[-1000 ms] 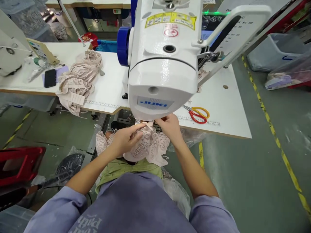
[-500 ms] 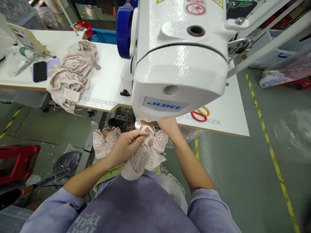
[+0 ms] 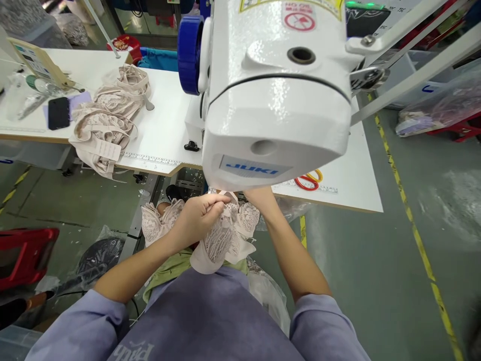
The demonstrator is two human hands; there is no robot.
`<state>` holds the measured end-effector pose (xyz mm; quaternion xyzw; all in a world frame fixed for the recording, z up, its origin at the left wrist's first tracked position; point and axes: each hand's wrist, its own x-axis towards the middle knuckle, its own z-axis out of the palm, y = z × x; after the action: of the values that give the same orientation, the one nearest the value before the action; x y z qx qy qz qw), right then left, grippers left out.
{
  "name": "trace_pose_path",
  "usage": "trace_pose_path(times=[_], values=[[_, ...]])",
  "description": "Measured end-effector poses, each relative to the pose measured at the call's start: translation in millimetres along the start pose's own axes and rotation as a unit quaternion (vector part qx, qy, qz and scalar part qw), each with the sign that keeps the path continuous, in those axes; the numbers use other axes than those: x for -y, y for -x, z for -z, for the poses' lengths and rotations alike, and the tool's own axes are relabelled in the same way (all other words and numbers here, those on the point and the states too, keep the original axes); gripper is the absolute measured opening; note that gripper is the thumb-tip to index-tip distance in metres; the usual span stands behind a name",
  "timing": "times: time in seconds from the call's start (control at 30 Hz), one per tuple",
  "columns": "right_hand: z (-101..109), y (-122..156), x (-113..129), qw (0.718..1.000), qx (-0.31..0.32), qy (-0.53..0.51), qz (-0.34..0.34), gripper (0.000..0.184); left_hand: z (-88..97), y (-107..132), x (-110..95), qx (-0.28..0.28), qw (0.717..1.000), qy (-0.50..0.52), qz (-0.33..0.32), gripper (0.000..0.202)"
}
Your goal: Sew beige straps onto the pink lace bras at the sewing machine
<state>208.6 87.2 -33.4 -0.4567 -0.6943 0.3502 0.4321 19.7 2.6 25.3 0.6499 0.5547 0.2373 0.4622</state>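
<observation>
Below the head of a white sewing machine (image 3: 278, 125), my left hand (image 3: 201, 215) pinches the upper edge of a beige lace bra (image 3: 221, 235). The bra hangs down from there over my lap, its cups facing several ways. My right hand (image 3: 261, 198) reaches in under the machine head on the other side of the bra; its fingers are hidden by the machine, so I cannot see what they hold. Left of my left hand hangs another lace cup piece (image 3: 152, 225).
A heap of beige lace bras (image 3: 108, 115) lies on the white table (image 3: 161, 110) at left, near a black phone (image 3: 59, 113). Red and yellow-handled scissors (image 3: 307, 182) lie to the machine's right. A red stool (image 3: 26, 255) stands on the floor at lower left.
My left hand has shifted slightly up and toward the machine, its thumb now straighter along the bra's edge. The bra's lower cup has moved up a little. The view has tilted slightly.
</observation>
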Motion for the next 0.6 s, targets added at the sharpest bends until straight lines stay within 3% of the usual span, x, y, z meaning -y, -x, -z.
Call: trace_pose_path(times=[0.43,0.6], values=[[3.5,-3.4,5.6,0.999,0.022,-0.042,0.003,0.019,-0.1,-4.4,2.3,-0.003,1.000,0.009,0.004,0.037],[3.8,-2.9,7.6,0.998,0.040,-0.045,-0.026,0.021,0.3,-4.7,3.2,-0.004,1.000,-0.006,0.007,0.036]])
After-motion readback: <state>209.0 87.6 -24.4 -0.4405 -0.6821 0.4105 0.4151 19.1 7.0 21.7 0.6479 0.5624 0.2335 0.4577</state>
